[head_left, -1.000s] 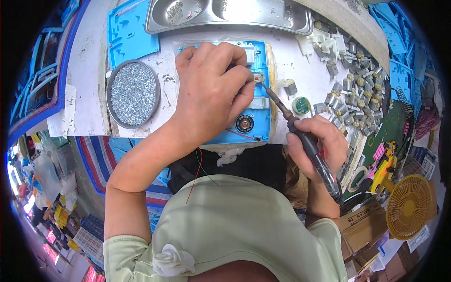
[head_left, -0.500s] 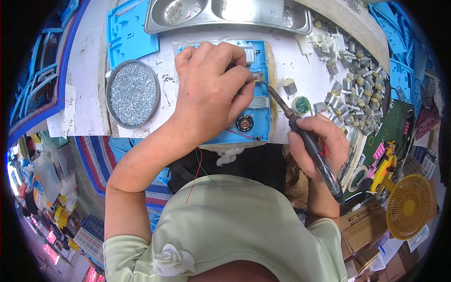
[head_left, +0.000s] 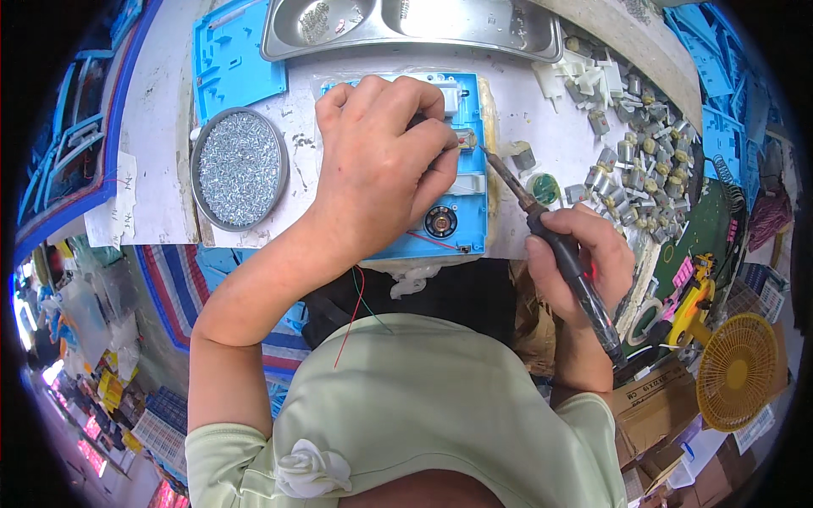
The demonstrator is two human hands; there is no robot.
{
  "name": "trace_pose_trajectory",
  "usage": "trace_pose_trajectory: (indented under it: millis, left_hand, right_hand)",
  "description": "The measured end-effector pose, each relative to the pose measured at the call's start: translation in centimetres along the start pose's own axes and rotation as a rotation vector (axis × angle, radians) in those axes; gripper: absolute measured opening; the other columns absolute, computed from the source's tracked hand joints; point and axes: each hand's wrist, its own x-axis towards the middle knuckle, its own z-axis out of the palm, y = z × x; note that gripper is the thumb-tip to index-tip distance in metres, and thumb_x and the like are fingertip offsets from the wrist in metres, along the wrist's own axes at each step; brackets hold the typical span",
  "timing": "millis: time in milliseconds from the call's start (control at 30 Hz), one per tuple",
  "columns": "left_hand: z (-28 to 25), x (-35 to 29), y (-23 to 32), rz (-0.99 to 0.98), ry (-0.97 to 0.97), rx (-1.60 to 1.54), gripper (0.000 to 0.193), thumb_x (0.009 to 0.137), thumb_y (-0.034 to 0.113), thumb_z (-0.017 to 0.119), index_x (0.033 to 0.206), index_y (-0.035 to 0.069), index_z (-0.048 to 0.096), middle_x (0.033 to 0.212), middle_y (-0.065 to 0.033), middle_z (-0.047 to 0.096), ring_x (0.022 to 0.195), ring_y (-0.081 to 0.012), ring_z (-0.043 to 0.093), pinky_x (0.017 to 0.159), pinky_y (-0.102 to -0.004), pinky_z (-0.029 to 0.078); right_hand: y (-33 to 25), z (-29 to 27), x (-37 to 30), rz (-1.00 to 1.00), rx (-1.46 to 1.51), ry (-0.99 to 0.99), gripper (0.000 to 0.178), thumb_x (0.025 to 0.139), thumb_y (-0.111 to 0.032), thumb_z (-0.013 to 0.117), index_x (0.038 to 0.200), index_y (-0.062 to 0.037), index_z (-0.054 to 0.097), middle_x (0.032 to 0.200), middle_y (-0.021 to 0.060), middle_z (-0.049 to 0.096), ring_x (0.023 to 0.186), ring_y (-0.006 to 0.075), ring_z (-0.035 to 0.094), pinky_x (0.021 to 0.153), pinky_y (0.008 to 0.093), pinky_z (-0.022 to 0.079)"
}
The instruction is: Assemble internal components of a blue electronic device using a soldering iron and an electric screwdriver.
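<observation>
My right hand (head_left: 600,254) is wrapped around the dark handle of a soldering iron (head_left: 561,254). The iron's tip points up and left, just beside a small part (head_left: 466,140) at the right side of a blue plastic casing (head_left: 474,233). Over that casing lies my left hand (head_left: 373,161), fingers curled and pinched near the small part; what they hold is hidden. A round black speaker (head_left: 439,222) sits low in the casing, and red and green wires (head_left: 362,296) hang from its near edge.
Left of the casing stands a round dish of screws (head_left: 240,169), below another blue plastic panel (head_left: 239,63). A metal tray (head_left: 406,38) lies at the back. Many small motors (head_left: 631,173) are heaped on the right, near a green round container (head_left: 544,188). A yellow fan (head_left: 737,372) stands lower right.
My right hand has drawn the soldering iron slightly right, so its tip is now away from the small part. My left hand has stayed in place.
</observation>
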Motion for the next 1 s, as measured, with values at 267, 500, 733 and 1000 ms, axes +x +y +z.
trace_pose_trajectory:
  millis: [267, 500, 733, 1000]
  left_hand:
    - [-0.03, 0.03, 0.03, -0.007, -0.010, 0.002, 0.017, 0.072, 0.011, 0.079, 0.086, 0.012, 0.070, 0.100, -0.0024, 0.061, 0.092, -0.0223, 0.056, 0.087, -0.0390, 0.034]
    - [-0.20, 0.08, 0.13, -0.014, -0.021, -0.001, 0.016, 0.073, 0.011, 0.079, 0.086, 0.012, 0.070, 0.100, -0.0022, 0.060, 0.092, -0.0221, 0.056, 0.088, -0.0390, 0.034]
    - [-0.26, 0.14, 0.19, -0.021, -0.034, 0.010, 0.015, 0.074, 0.012, 0.079, 0.086, 0.012, 0.070, 0.100, -0.0017, 0.059, 0.093, -0.0222, 0.056, 0.090, -0.0388, 0.033]
    - [-0.28, 0.15, 0.20, -0.020, -0.044, 0.012, 0.016, 0.074, 0.012, 0.079, 0.088, 0.012, 0.071, 0.100, -0.0024, 0.060, 0.094, -0.0228, 0.056, 0.090, -0.0402, 0.034]
  right_hand:
    - [-0.09, -0.20, 0.00, 0.022, -0.002, -0.012, 0.032, 0.076, 0.000, 0.082, 0.103, -0.0012, 0.067, 0.073, 0.0096, 0.068, 0.053, 0.0177, 0.058, 0.049, 0.0279, 0.044]
    - [-0.03, -0.18, 0.06, 0.020, 0.012, -0.026, 0.032, 0.076, 0.000, 0.082, 0.103, -0.0008, 0.067, 0.074, 0.0097, 0.069, 0.054, 0.0185, 0.058, 0.049, 0.0286, 0.044]
    - [0.00, -0.27, 0.08, 0.007, -0.003, -0.018, 0.034, 0.074, 0.000, 0.083, 0.104, -0.0014, 0.066, 0.074, 0.0096, 0.069, 0.053, 0.0182, 0.058, 0.048, 0.0291, 0.044]
    - [-0.14, -0.30, 0.17, 0.021, -0.003, -0.023, 0.035, 0.073, 0.001, 0.082, 0.104, -0.0018, 0.066, 0.073, 0.0090, 0.068, 0.053, 0.0187, 0.058, 0.048, 0.0296, 0.044]
